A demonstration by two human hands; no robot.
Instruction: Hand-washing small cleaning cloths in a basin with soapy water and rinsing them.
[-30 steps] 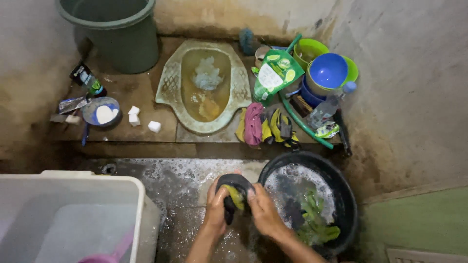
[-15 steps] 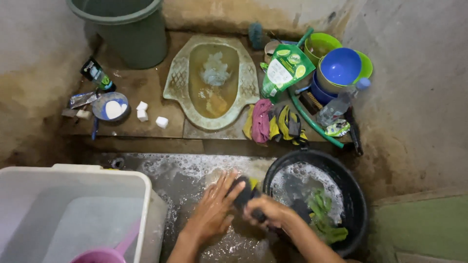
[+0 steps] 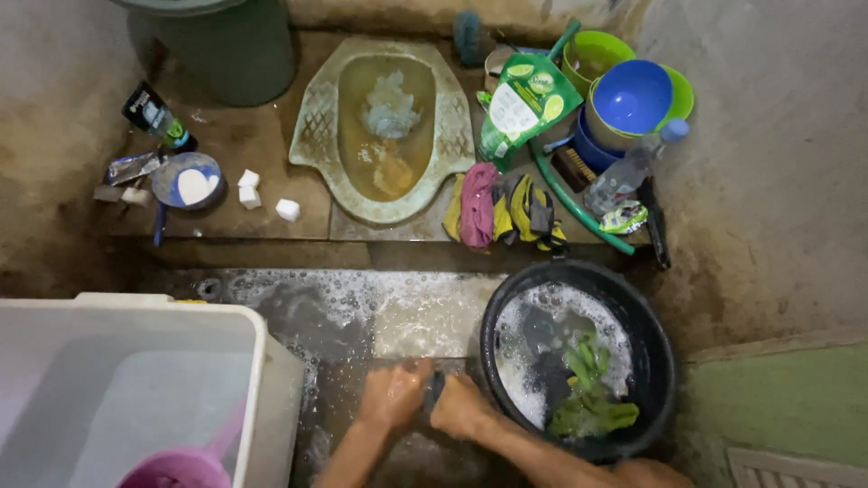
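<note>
A: What have the hands got?

B: The left hand and right hand are pressed together on the wet, soapy floor, fingers curled shut around a small dark cloth that shows only as a sliver between them.

A: How far along does the washing look?

B: Partway, I'd judge. The black basin just right of the hands holds suds with a green garment and something dark soaking. A pile of clothes lies on the step by the squat toilet, apparently not yet washed. The white tub on the left holds water and a pink scoop.
</note>
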